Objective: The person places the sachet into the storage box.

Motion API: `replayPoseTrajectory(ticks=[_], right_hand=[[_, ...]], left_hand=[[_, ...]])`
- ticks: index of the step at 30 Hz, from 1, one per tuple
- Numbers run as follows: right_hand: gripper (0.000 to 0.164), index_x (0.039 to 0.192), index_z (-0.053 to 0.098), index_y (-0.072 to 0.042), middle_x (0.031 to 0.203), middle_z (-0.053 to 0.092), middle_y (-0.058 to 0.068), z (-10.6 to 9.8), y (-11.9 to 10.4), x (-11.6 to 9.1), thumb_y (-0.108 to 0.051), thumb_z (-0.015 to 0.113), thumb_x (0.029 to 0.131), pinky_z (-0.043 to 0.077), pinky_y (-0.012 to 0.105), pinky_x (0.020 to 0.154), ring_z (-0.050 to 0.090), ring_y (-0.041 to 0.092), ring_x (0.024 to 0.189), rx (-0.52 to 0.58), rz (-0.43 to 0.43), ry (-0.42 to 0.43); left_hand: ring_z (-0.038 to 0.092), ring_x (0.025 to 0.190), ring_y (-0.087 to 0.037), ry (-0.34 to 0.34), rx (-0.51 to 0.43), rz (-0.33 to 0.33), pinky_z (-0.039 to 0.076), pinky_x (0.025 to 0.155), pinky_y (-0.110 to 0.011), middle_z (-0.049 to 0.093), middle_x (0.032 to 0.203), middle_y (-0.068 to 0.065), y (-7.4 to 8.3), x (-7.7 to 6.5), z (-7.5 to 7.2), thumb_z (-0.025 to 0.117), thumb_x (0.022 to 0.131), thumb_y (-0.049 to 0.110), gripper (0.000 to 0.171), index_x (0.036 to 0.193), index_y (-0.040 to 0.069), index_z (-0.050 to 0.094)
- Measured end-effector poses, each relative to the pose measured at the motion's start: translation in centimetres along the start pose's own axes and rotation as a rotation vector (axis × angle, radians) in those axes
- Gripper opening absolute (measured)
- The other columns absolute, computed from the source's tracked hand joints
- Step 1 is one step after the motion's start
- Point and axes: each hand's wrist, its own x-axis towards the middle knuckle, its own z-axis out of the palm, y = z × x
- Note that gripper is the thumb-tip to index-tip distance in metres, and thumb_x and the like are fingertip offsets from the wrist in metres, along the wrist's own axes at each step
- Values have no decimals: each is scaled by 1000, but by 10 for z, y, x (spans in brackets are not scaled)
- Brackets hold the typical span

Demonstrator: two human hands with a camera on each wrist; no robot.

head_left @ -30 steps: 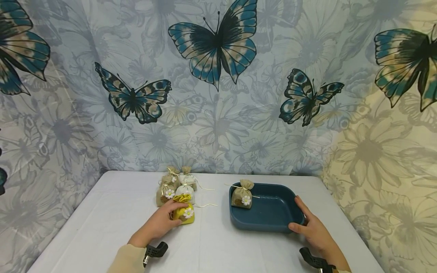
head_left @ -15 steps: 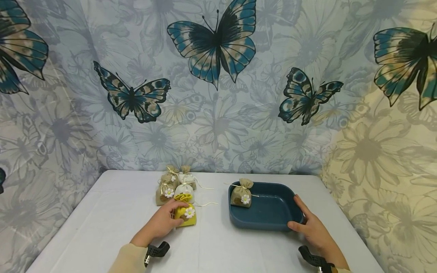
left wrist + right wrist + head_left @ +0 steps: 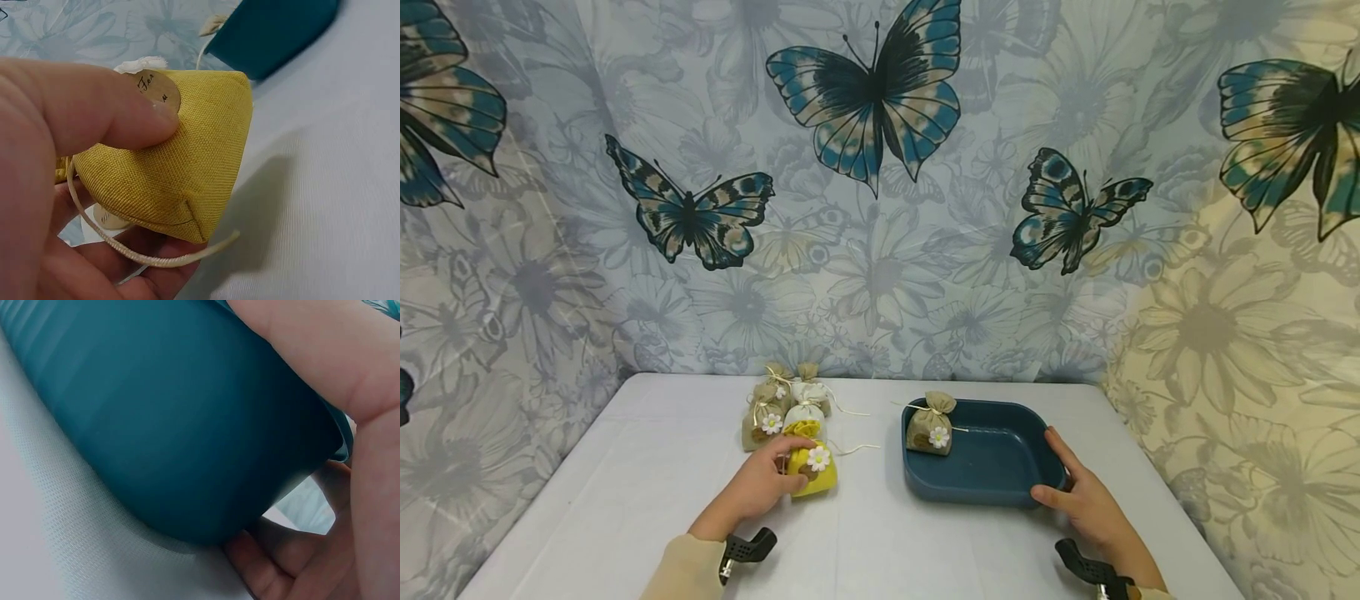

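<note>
My left hand (image 3: 762,477) grips a small yellow drawstring pouch (image 3: 206,144) with a white flower on it. The thumb presses near a round paper tag, and the fingers lie behind the pouch. A shadow falls on the tablecloth beside the pouch, whose cord hangs loose in the left wrist view. At the right, my right hand (image 3: 1086,497) holds the end of a dark teal rectangular bin (image 3: 162,412), thumb at the front and fingers round the far side. Inside the bin's left end stands a beige pouch (image 3: 929,427) with a white flower.
Behind the yellow pouch, several beige and white pouches stand close together, among them a beige pouch (image 3: 766,425) and a white pouch (image 3: 805,412). Their thin cords trail right over the white tablecloth (image 3: 880,550). A butterfly-print cloth (image 3: 880,292) hangs behind the table.
The yellow pouch has moved slightly right in my left hand's grip and tilted a little. My right hand and the bin have stayed in place.
</note>
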Motion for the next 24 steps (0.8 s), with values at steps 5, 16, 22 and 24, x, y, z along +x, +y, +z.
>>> replayPoseTrajectory(ticks=[5, 16, 22, 24], right_hand=[[94, 162, 9, -23, 165, 9, 9, 0, -1, 1, -22, 73, 93, 46, 22, 83, 36, 44, 133, -18, 6, 4], [94, 162, 9, -23, 165, 8, 7, -1, -1, 1, -21, 73, 93, 43, 19, 86, 26, 46, 139, 4, 15, -4], [94, 162, 10, -23, 165, 8, 7, -1, 0, 1, -21, 73, 93, 42, 18, 87, 21, 48, 141, -9, 4, -4], [94, 162, 10, -24, 165, 8, 7, -1, 0, 1, -22, 73, 93, 41, 18, 87, 20, 48, 141, -14, 6, -4]], left_hand=[[54, 103, -24, 18, -87, 16, 44, 83, -41, 58, 131, -6, 15, 2, 4, 81, 80, 5, 47, 123, 19, 68], [57, 97, -25, -26, -116, 45, 48, 79, -40, 58, 130, 0, 41, 20, 15, 80, 82, 9, 46, 122, 27, 68], [57, 96, -25, -73, -144, 77, 50, 76, -39, 56, 134, -3, 61, 31, 21, 79, 84, 9, 45, 124, 24, 68], [57, 93, -25, -91, -156, 85, 51, 74, -38, 55, 133, -3, 70, 34, 23, 79, 85, 10, 45, 125, 24, 67]])
